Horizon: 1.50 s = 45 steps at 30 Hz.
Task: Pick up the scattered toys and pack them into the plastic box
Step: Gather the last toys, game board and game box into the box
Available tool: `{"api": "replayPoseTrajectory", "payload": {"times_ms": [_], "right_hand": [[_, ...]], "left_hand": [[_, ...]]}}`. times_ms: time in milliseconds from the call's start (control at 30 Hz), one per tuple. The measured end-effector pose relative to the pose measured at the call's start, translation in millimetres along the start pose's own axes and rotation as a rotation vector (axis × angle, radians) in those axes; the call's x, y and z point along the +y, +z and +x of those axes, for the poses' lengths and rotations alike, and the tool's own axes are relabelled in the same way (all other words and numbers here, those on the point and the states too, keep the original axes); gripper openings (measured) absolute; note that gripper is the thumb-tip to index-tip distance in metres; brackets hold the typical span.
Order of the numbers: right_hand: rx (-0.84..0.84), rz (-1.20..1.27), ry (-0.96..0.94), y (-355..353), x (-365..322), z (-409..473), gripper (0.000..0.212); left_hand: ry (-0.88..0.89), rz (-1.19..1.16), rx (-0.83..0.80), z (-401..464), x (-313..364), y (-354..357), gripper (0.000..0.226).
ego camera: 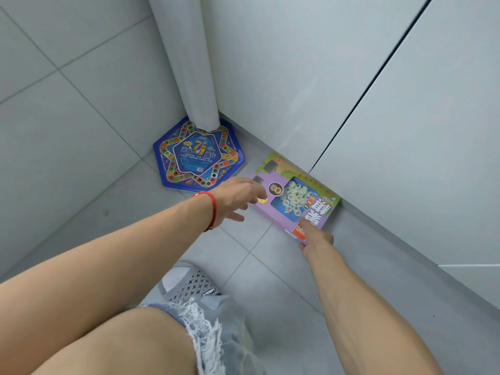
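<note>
The purple chess box (295, 197) lies flat on the floor against the white cabinet (351, 90). My left hand (238, 197) reaches its near-left corner, fingers spread loose, gripping nothing. My right hand (315, 234) pinches its near edge. The blue hexagonal game board (198, 155) sits just left of the box.

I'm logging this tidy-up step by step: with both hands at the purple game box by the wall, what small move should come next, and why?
Probably close both hands on the purple game box and lift it. The left hand is spread open over its near-left end, the right hand touches its near corner, and the box lies flat on the floor against the wall base.
</note>
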State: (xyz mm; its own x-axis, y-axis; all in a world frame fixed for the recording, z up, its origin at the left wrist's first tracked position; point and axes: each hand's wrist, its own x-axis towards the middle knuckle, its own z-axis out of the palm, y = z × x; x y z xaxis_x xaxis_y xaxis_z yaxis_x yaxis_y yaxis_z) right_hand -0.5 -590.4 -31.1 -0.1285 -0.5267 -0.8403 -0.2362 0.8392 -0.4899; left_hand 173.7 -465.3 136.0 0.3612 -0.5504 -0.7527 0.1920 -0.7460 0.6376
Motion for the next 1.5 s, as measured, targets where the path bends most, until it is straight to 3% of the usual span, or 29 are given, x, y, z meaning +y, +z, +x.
{"api": "replayPoseTrajectory", "payload": {"times_ms": [167, 367, 433, 500, 567, 633, 667, 767, 867, 1033, 1200, 1333, 1500], "right_hand": [[-0.131, -0.006, -0.044, 2, -15, -22, 0.045], [-0.326, 0.006, -0.100, -3, -38, -80, 0.030], [-0.377, -0.059, -0.177, -3, -38, -110, 0.024], [-0.477, -0.104, -0.248, 1, -41, -146, 0.018], [-0.613, -0.142, -0.293, 9, -48, -186, 0.017], [-0.729, -0.203, -0.344, 21, -55, -227, 0.017], [-0.784, -0.245, -0.373, 28, -59, -247, 0.017], [-0.941, -0.448, -0.452, 54, -64, -315, 0.025], [-1.098, -0.734, -0.509, 84, -55, -391, 0.031], [-1.331, -1.308, -0.637, 134, 21, -539, 0.041], [-1.603, -1.419, -0.609, 166, 171, -641, 0.035], [-1.682, -1.558, -0.633, 162, 290, -668, 0.034], [-1.627, -1.821, -1.122, 170, 338, -653, 0.045]], "left_hand": [[-0.033, -0.049, 0.021, -10, -5, -4, 0.038], [-0.058, -0.194, 0.185, -37, -31, -23, 0.031], [-0.040, -0.278, 0.298, -53, -41, -35, 0.026], [-0.023, -0.340, 0.513, -77, -50, -53, 0.026], [0.007, -0.398, 0.710, -110, -58, -77, 0.051], [0.057, -0.464, 0.801, -148, -66, -103, 0.069], [0.092, -0.530, 0.796, -169, -70, -118, 0.066], [0.223, -0.829, 0.649, -239, -86, -158, 0.025], [0.300, -0.931, 0.673, -317, -126, -197, 0.017], [0.433, -1.181, 0.905, -462, -239, -224, 0.039], [0.590, -1.512, 1.330, -544, -355, -192, 0.041], [0.564, -1.681, 1.414, -560, -423, -157, 0.036], [0.316, -1.721, 1.544, -544, -487, -148, 0.041]]}}
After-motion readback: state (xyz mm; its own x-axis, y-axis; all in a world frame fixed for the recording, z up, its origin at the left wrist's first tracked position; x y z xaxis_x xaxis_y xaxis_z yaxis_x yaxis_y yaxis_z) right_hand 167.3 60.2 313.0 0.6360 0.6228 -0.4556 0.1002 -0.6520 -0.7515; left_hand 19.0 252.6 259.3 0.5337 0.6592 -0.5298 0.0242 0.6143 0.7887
